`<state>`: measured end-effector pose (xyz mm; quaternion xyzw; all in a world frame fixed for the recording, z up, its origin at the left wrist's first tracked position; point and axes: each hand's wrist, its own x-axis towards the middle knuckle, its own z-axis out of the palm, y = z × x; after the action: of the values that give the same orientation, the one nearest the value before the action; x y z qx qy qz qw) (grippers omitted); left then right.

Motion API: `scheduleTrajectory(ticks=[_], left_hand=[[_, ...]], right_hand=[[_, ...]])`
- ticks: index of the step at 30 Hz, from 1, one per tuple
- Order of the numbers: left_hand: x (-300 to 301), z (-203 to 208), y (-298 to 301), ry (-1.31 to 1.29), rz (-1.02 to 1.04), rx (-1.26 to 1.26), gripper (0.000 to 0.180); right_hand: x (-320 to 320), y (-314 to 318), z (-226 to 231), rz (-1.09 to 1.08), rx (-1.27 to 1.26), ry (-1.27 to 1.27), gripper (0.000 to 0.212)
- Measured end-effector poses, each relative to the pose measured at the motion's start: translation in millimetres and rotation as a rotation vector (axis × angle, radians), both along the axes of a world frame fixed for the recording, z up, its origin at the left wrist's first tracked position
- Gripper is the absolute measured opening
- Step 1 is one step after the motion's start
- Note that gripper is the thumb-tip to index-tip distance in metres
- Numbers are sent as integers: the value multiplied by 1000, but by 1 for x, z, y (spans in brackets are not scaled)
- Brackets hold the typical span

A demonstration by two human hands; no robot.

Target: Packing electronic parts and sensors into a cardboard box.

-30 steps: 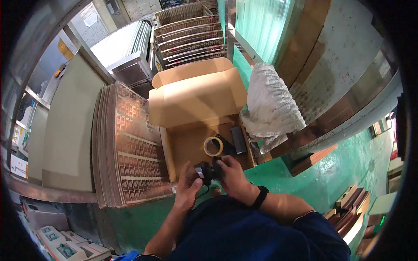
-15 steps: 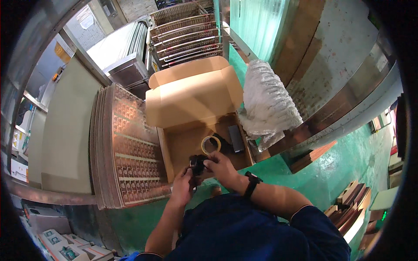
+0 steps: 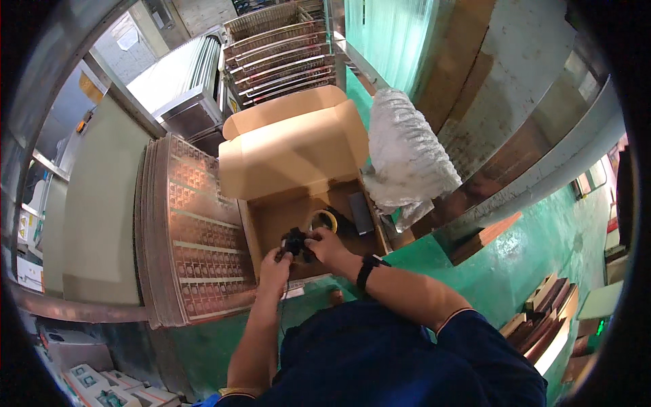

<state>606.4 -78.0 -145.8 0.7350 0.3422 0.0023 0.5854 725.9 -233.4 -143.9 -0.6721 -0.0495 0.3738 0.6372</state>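
Over the open cardboard box (image 3: 295, 159), pinching a small black device (image 3: 294, 241) between left hand (image 3: 274, 268) and right hand (image 3: 330, 249); shifted farther in from the box's near edge (left hand since closed in too), so now steadied two-handed, apparently still being handled, not set down.

From above, we can pass into the open cardboard box (image 3: 263, 216), where free room lies over the left part of its base. Its raised lid (image 3: 291, 152) bars the far side. Just left of the box, a stack of copper-patterned panels (image 3: 203, 237) hems us in; right of it, a crumpled white wrapping bundle (image 3: 410, 149) stands in the way. A tape roll (image 3: 333, 218) sits mid-box, a dark grey block (image 3: 361, 213) toward its right wall. Our left hand (image 3: 274, 270), right hand (image 3: 330, 249) and black device (image 3: 294, 241) obstruct its near side.
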Motion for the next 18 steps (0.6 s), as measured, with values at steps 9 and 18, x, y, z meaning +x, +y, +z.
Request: scheduleTrajectory(ticks=[9, 18], left_hand=[[16, 23, 6, 334, 24, 9, 41], [-13, 61, -52, -392, -91, 425, 41]], right_hand=[[19, 6, 26, -17, 339, 256, 11], [31, 3, 117, -242, 653, 517, 13]])
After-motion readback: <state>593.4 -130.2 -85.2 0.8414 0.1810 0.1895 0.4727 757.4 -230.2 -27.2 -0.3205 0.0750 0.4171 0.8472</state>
